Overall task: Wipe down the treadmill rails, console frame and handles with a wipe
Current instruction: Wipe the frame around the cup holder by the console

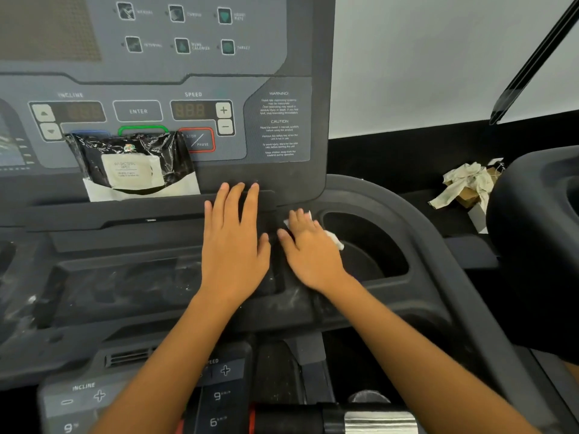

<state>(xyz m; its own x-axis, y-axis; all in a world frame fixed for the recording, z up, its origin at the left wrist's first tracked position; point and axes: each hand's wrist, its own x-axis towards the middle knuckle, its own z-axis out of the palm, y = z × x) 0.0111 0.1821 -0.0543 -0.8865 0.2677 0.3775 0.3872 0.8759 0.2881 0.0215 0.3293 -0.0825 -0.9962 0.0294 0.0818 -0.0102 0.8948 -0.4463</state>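
the job seems partly done at best: the right hand (pixel 310 249) presses the wipe (pixel 335 239) under nearly flat fingers onto the console frame (pixel 316 136), at the rim of the cup holder (pixel 369 242). pale dust shows in the tray (pixel 125 283) at lower left, so that part looks undone. the rails are out of view. the left hand (pixel 233 242) lies open and flat on the ledge, just beside the right hand, holding nothing and not touching the wipe.
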